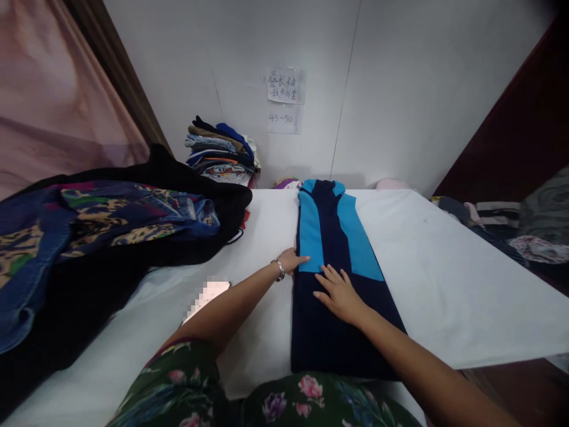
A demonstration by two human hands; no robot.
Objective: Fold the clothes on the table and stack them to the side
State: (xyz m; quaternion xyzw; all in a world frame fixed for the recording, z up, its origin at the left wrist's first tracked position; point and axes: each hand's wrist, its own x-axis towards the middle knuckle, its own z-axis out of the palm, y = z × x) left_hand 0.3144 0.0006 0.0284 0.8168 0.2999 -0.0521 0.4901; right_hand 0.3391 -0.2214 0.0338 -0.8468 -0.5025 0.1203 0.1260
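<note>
A navy and light-blue jacket (335, 237) lies lengthwise in front of me, folded into a long narrow shape with its collar at the far end. My left hand (291, 261) grips its left edge, thumb on top and the other fingers hidden by the fabric. Lower down, my right hand (341, 292) rests on the front of the garment, near the seam between the blue and navy panels. Its fingers are spread and hold nothing.
A white cloth (427, 284) covers the table. Dark clothes (195, 249) and patterned denim (133, 207) are heaped at left, near a blurred-out phone (213, 292). Folded clothes (222, 154) are stacked at the back by the wall. More garments (498, 213) lie beyond the right edge.
</note>
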